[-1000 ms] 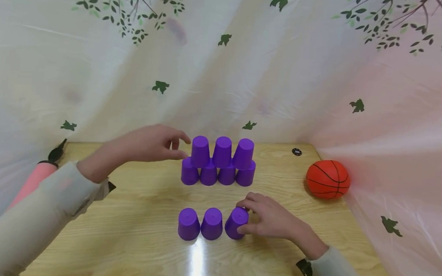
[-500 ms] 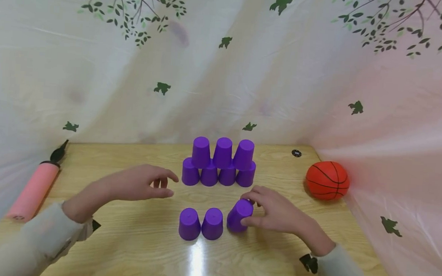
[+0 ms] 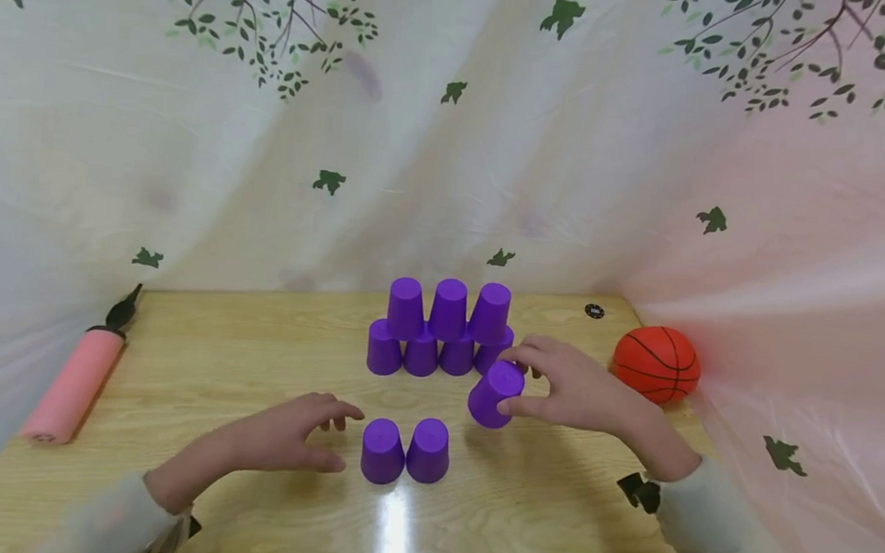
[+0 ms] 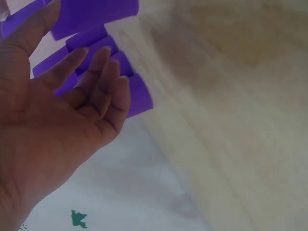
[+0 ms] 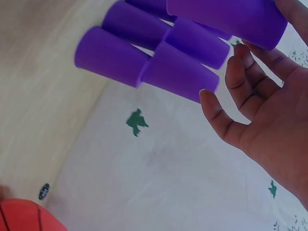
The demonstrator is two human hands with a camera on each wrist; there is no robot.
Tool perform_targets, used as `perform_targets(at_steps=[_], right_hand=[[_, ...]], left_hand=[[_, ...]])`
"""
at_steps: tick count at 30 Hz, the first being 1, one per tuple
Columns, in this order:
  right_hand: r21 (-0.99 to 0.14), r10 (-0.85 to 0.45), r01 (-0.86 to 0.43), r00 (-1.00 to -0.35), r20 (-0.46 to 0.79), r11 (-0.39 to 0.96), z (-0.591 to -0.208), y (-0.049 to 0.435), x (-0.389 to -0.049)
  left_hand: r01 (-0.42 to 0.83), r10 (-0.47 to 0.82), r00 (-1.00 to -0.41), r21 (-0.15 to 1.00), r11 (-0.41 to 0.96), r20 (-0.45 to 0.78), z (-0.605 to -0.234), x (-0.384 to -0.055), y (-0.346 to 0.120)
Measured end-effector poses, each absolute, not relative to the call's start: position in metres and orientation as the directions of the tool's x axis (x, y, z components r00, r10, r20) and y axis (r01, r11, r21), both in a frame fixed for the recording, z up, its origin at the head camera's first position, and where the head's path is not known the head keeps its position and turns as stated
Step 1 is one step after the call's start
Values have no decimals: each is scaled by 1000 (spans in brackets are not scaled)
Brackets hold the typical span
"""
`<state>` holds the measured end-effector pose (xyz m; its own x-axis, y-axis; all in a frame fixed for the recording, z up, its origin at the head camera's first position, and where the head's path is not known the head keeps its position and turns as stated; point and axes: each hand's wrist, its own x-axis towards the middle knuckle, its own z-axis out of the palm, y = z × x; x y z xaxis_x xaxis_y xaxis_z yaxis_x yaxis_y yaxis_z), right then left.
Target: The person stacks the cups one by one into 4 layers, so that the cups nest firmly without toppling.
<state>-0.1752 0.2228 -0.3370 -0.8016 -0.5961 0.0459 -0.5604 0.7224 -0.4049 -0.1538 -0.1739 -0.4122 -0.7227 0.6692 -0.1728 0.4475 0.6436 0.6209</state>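
Note:
My right hand (image 3: pixel 575 388) pinches an upside-down purple cup (image 3: pixel 495 396) between thumb and fingers, tilted and raised off the table. In the right wrist view that held cup (image 5: pixel 228 19) fills the top edge. Behind it rises a stack of upside-down purple cups (image 3: pixel 450 310): three on top of a longer bottom row. My left hand (image 3: pixel 287 435) hovers with loose fingers just left of two more upturned cups, the left one (image 3: pixel 383 453) and the right one (image 3: pixel 428 451). Nothing is in the left hand (image 4: pixel 62 115), whose palm shows in the left wrist view.
A red toy basketball (image 3: pixel 657 363) lies at the table's right edge, with a black chip (image 3: pixel 594 311) behind it. A pink hand pump (image 3: pixel 76 383) lies at the left. White leaf-printed sheeting (image 3: pixel 251 200) hangs behind the wooden table (image 3: pixel 221 340).
My right hand has lifted the third front cup and carried it back and slightly right toward the stack. My left hand has come down from beside the stack to the front cups.

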Motion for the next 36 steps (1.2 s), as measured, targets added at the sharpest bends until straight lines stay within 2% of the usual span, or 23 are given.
perform_targets(at_steps=[10,26,36], right_hand=[[-405,-584,-553,-810,56,728,-315,228,-185],[-365,-590,-575,-803,80,732,-291,226,-197],[-387,-571,-547,-819,63,742,-271,219,-217]], left_hand=[[476,651,-759,667,574,-19,-439,-138,-165],[440,573,-820,651,619,9,-451,-135,-150],[446,574,-819,656,608,25,-452,-135,-143]])
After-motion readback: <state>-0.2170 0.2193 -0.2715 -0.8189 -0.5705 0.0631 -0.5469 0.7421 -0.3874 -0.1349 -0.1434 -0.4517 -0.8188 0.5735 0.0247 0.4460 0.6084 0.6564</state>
